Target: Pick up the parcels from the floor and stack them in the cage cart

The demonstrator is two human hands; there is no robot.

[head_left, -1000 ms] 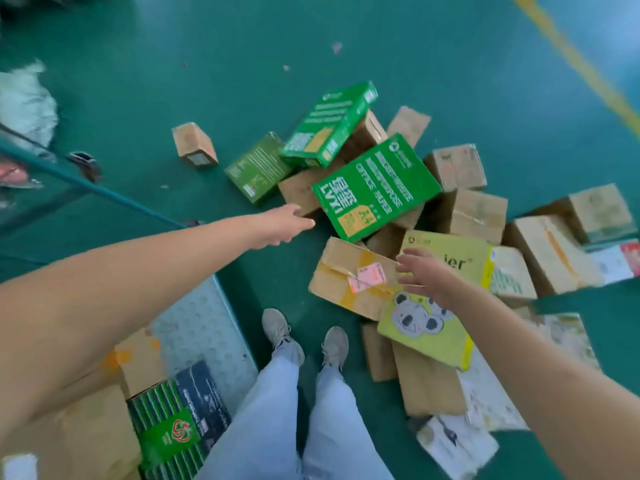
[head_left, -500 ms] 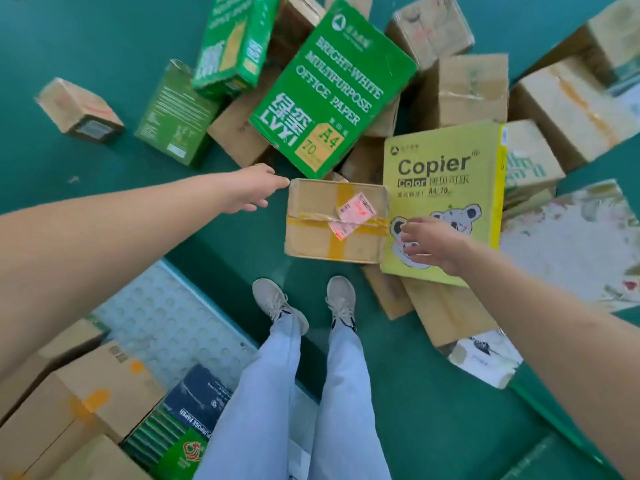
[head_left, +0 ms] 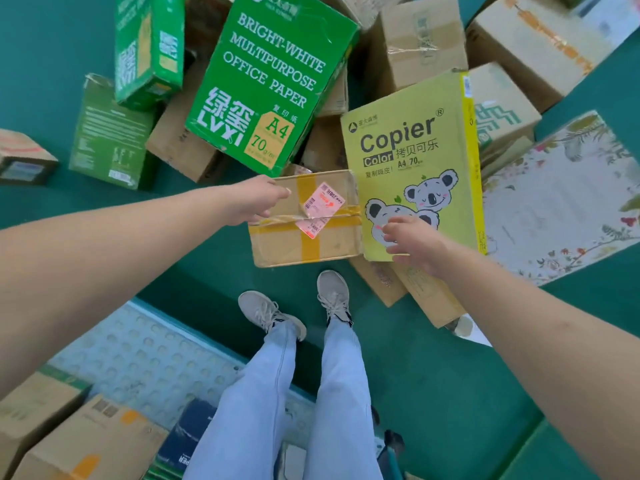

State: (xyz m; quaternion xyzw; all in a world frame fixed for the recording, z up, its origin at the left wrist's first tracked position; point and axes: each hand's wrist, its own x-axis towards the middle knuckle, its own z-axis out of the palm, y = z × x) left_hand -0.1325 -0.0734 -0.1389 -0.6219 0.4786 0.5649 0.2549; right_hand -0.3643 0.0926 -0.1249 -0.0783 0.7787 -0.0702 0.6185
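Green paper box (head_left: pixel 263 88) & yellow copier box (head_left: pixel 412 161) crowd taped parcel (head_left: pixel 304 233).

A green floor (head_left: pixel 450 393) carries a heap of parcels. The landmark is a taped brown box (head_left: pixel 304 237) lying just ahead of the person's two shoes (head_left: pixel 332 292). Touching its right side lies a yellow copier box (head_left: pixel 415 140). Behind it leans a green paper box (head_left: pixel 270 81). Far left of it sits a small brown box (head_left: pixel 24 157). Far right lies a floral parcel (head_left: pixel 561 202).
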